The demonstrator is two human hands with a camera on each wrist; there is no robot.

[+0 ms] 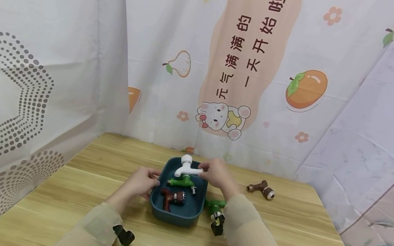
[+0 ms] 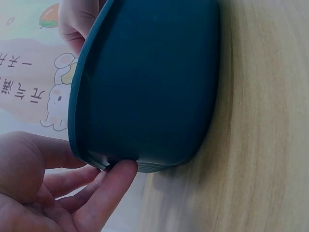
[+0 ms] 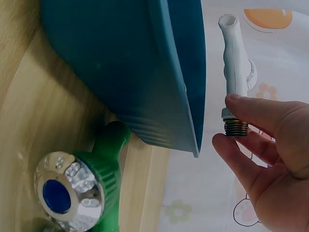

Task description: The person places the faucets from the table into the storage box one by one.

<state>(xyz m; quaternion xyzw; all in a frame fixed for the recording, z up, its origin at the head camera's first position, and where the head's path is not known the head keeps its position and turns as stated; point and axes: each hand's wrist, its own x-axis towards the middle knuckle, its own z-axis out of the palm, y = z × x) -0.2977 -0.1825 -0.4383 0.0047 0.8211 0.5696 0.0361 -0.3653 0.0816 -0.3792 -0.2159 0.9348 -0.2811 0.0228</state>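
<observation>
My right hand (image 1: 216,172) pinches a white plastic faucet (image 3: 235,63) near its threaded metal end. The faucet (image 1: 189,169) is above the far part of a dark teal plastic bin (image 1: 176,219). My left hand (image 1: 142,181) holds the bin's left side, thumb at the rim and fingers (image 2: 108,195) against the outer wall. Inside the bin lie a green faucet (image 1: 180,181) and a dark red-brown faucet (image 1: 172,197). Another green faucet (image 3: 108,169), with a clear and silver knob, lies on the table right of the bin, partly hidden by my right sleeve in the head view.
A brown faucet (image 1: 261,189) lies at the back right of the wooden table (image 1: 278,243). Printed white curtains (image 1: 168,105) hang behind the table and along both sides. A small black camera is strapped at each wrist.
</observation>
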